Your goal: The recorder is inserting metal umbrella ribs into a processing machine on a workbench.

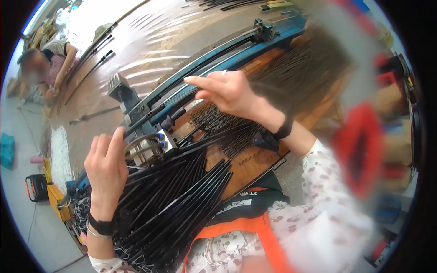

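A bundle of long black rods [177,191] lies across my lap and fans up toward a blue metal machine [214,63]. My left hand [107,168] rests on the rods' upper ends beside a small metal clamp block [150,148], fingers together. My right hand [230,93] hovers over a pile of small coiled springs [218,120] on the wooden bench [255,164], forefinger stretched toward the machine's blue rail; whether it pinches anything I cannot tell. Both wrists wear black bands.
Another person [45,68] sits at the far left working on long black rods [86,63] on the floor. An orange and black box [36,187] stands at left. Blurred red shapes [359,145] fill the right side.
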The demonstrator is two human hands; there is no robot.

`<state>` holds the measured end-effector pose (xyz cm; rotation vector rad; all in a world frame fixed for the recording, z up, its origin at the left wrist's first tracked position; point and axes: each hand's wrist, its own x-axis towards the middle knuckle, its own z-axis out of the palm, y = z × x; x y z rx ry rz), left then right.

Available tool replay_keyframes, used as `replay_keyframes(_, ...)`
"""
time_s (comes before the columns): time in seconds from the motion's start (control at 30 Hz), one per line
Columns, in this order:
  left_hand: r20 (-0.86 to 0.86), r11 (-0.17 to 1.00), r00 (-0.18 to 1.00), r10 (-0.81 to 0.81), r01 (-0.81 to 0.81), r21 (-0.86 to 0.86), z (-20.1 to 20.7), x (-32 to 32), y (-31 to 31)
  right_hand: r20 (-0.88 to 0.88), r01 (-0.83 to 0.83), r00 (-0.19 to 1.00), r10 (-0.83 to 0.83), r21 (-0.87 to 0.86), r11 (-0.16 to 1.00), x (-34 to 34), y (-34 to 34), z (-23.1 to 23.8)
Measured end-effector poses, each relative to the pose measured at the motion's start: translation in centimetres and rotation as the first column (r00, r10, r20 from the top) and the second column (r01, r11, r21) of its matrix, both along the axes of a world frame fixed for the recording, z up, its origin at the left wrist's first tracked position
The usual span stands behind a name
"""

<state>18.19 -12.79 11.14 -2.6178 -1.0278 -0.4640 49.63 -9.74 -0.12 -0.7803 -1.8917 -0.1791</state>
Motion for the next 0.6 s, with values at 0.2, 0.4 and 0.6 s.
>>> replay_keyframes(0.2, 0.069, 1.000, 0.997, 0.019, -0.017, -0.026, 0.5, -1.9, -0.3, -0.025, 0.001, 1.000, -0.003, -0.078, 0.997, -1.3, -0.2, -0.4)
replay_keyframes(0.4, 0.160, 0.934, 0.975, 0.154, -0.196, 0.298, 6.2, -9.5, 1.6, 0.028, 0.120, 0.992, -0.121, -0.457, 0.881, 0.1, 3.2, -2.8)
replay_keyframes(0.6, 0.237, 0.914, 0.915, 0.328, -0.370, 0.164, 7.4, -10.1, -0.9, -0.268, -0.474, 0.880, 0.392, -0.535, 0.699, -13.3, 8.6, 2.5)
